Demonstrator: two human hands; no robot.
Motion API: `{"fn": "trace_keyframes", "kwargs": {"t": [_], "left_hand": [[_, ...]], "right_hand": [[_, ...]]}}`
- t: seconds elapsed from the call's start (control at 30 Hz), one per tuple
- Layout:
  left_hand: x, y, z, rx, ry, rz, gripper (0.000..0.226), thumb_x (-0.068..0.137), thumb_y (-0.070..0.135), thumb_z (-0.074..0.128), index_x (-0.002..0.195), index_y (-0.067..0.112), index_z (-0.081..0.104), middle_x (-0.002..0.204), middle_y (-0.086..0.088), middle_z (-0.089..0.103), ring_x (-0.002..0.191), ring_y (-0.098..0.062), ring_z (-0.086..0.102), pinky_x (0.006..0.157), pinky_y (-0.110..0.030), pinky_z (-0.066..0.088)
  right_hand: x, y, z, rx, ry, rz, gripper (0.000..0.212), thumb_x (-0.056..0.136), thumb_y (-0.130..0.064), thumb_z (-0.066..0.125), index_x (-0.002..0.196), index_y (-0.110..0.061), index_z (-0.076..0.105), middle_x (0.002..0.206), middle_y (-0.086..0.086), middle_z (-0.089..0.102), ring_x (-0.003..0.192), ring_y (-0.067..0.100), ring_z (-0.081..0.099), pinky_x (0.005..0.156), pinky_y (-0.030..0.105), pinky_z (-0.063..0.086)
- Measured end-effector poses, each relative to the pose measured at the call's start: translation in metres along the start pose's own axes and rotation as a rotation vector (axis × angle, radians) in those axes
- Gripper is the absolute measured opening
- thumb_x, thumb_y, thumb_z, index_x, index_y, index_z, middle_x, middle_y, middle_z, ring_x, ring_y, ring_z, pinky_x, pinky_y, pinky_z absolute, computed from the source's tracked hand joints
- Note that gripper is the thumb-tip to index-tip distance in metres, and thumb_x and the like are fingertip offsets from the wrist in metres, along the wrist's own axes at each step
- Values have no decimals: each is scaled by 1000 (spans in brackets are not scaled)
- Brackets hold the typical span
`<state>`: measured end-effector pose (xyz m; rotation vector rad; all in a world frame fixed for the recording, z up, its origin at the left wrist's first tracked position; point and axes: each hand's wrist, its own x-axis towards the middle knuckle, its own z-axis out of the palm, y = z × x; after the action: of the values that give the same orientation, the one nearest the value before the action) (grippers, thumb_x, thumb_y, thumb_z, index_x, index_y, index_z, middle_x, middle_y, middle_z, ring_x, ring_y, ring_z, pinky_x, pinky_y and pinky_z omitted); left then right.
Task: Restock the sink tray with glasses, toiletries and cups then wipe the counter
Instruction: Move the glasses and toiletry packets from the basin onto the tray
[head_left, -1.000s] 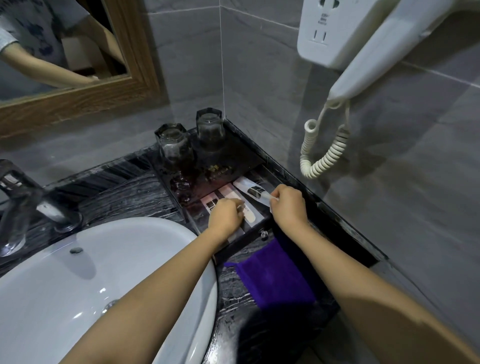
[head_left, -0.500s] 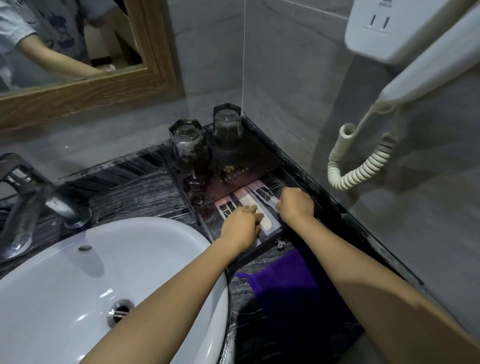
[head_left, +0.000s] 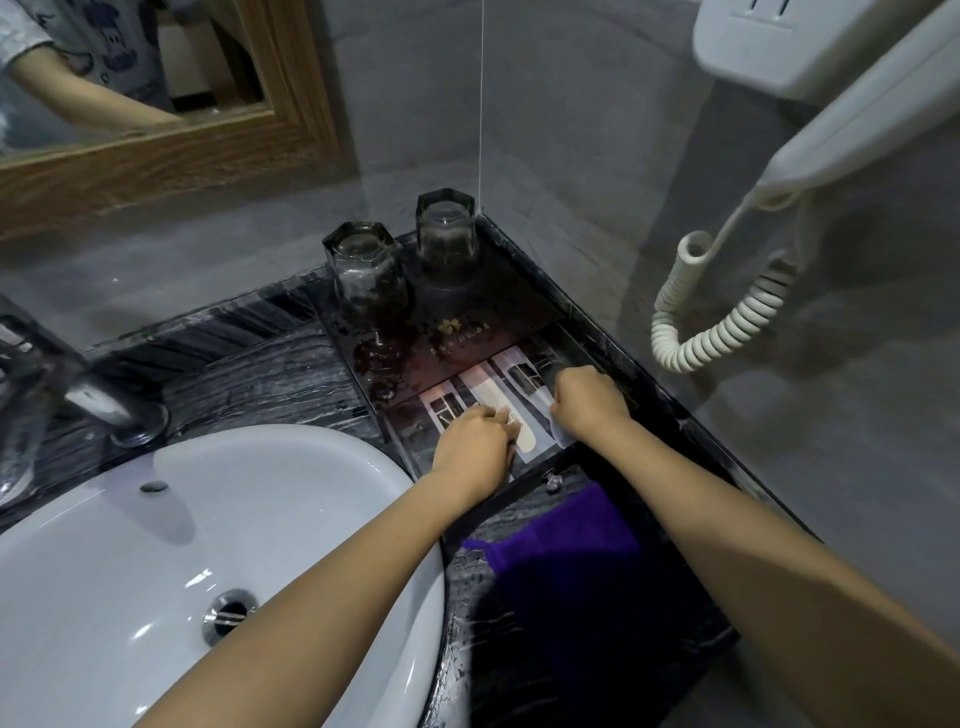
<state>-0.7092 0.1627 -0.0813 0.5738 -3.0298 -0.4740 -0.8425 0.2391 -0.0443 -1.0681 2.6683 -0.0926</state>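
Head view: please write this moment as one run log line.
left hand: on toiletry packets | right hand: on packet | glasses: upside down on tray | purple cloth: unused

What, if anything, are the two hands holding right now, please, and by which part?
Both hands rest on toiletry packets in the tray. The right hand seems to pinch the right packet near its lower end; whether the left hand grips anything cannot be told.

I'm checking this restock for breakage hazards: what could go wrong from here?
1. The two clear faceted glasses stand at the back of the dark tray; a forward reach could topple them.
2. The tray and the black marble counter look wet, so the white toiletry packets under the left hand and right hand may dampen or slide.
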Motion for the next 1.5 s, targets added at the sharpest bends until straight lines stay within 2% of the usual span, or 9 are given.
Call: {"fn": "trace_keyframes", "kwargs": {"t": [0.13, 0.37, 0.47, 0.63, 0.8, 0.93, 1.13, 1.3, 1.5], "left_hand": [[-4, 1, -2, 9, -33, 2, 29, 94, 15, 38, 112, 11, 61, 127, -6, 58, 123, -24, 45, 90, -34, 46], [-8, 2, 1, 40, -73, 28, 27, 92, 14, 39, 107, 12, 61, 127, -2, 58, 123, -21, 46, 93, -33, 46], [-10, 3, 3, 26, -92, 30, 31, 92, 14, 39, 115, 13, 60, 130, -4, 57, 124, -22, 45, 96, -36, 46], [-13, 4, 4, 4, -102, 22, 32, 89, 12, 41, 114, 14, 62, 128, -6, 59, 124, -23, 46, 96, -38, 46], [-17, 7, -4, -129, -81, -23, 31, 94, 28, 46, 115, 16, 64, 132, -7, 58, 131, -22, 43, 104, -38, 41], [-38, 13, -9, -253, -29, -24, 37, 92, 41, 47, 110, 16, 69, 113, -7, 70, 114, -21, 56, 96, -35, 45], [-55, 23, -17, -504, 52, -161, 26, 80, 41, 67, 81, 17, 78, 79, -1, 76, 73, -14, 66, 72, -27, 49], [-60, 24, -19, -570, 46, -202, 17, 77, 33, 72, 77, 16, 78, 79, 1, 77, 71, -9, 67, 70, -22, 51], [-62, 23, -20, -581, 8, -207, 15, 78, 31, 72, 81, 17, 78, 83, 2, 77, 62, 4, 58, 62, -3, 43]], "right_hand": [[0, 3, 2, -22, 6, 17, 16, 85, -3, 55, 96, -1, 66, 105, 19, 67, 98, 36, 64, 69, 31, 47], [0, 11, -1, -85, -37, -1, 17, 86, -4, 56, 101, -2, 65, 108, 17, 65, 99, 35, 64, 69, 32, 47], [-5, 15, -4, -49, -45, -7, 14, 88, -13, 58, 97, -4, 64, 108, 16, 65, 97, 34, 63, 67, 30, 45], [-17, 5, -2, -34, 125, -157, 25, 88, -22, 59, 106, -4, 62, 113, 14, 61, 105, 32, 58, 78, 36, 48], [-19, -14, 7, -76, -73, -102, 23, 86, -24, 64, 102, -9, 65, 112, 12, 64, 103, 32, 63, 69, 31, 44], [-18, -12, 12, -81, -100, -48, 19, 85, -11, 62, 104, -6, 65, 114, 13, 65, 103, 31, 64, 72, 32, 49], [-23, -11, 12, -95, -89, -4, 18, 85, -17, 65, 101, -8, 64, 110, 9, 66, 99, 28, 65, 65, 30, 45], [-21, -14, 12, -59, -121, 24, 19, 87, -11, 62, 104, -6, 63, 114, 12, 65, 101, 29, 64, 69, 32, 48], [-22, -12, 10, 8, -124, 58, 20, 88, -7, 52, 104, -3, 63, 115, 15, 64, 101, 32, 64, 70, 32, 47]]}}
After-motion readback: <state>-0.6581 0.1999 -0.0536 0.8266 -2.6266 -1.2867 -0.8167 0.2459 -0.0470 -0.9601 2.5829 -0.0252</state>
